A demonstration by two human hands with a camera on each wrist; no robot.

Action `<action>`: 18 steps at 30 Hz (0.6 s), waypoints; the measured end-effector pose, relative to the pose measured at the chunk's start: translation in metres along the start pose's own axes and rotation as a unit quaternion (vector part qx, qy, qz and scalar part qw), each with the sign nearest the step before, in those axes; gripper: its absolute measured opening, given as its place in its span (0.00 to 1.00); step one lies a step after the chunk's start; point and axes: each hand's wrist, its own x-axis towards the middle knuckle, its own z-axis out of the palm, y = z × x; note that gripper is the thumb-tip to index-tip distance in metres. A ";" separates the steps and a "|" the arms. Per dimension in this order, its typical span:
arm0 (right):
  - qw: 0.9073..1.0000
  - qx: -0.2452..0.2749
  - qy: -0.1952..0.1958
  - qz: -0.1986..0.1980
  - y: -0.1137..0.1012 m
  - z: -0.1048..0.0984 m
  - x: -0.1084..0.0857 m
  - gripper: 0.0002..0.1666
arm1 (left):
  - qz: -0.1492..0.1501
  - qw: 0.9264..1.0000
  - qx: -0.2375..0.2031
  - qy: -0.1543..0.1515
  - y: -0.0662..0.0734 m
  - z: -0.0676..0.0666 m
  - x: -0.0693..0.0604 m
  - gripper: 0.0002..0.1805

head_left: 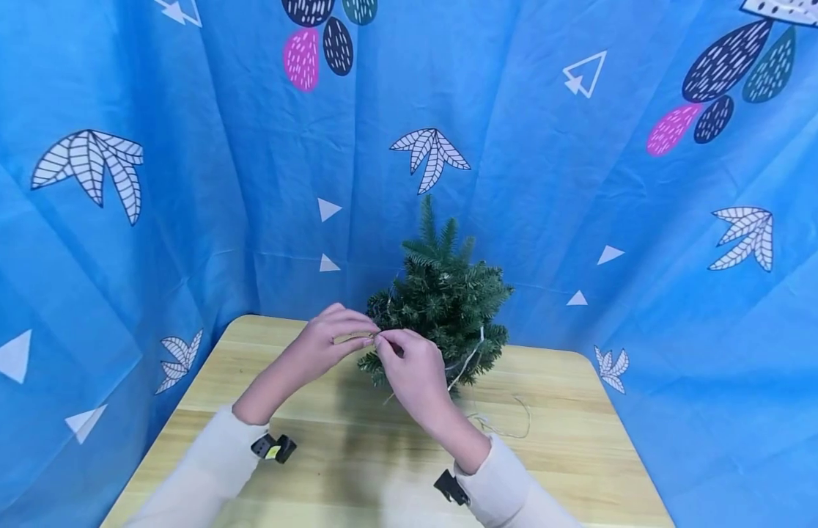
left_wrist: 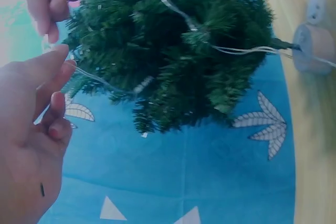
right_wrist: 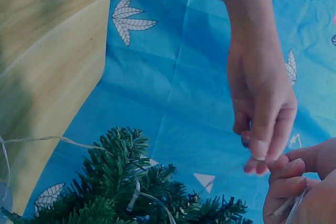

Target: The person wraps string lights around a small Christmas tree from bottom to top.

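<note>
A small green artificial Christmas tree (head_left: 445, 304) stands on the table, with a thin, clear-wired string of lights (left_wrist: 176, 10) draped around its branches. At the tree's left front, my left hand (head_left: 331, 343) pinches the light string between thumb and fingertips. Touching it there, my right hand (head_left: 415, 372) also pinches the string. In the right wrist view, a loop of wire (right_wrist: 296, 205) runs through the curled fingers of the right hand (right_wrist: 302, 182). From the left fingertips in the left wrist view, the wire stretches to the branches. The exact pinch point is too small to make out.
Loose wire (head_left: 508, 434) lies on the wooden table (head_left: 574, 469) to the right of the tree. The tree has a pale round base (left_wrist: 314, 51). Blue patterned cloth (head_left: 514, 191) hangs behind and along both sides of the table.
</note>
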 end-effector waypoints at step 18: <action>0.979 -0.172 -0.063 -0.091 0.022 -0.068 -0.014 0.04 | 0.004 0.993 0.044 0.114 -0.016 0.003 -0.024 0.10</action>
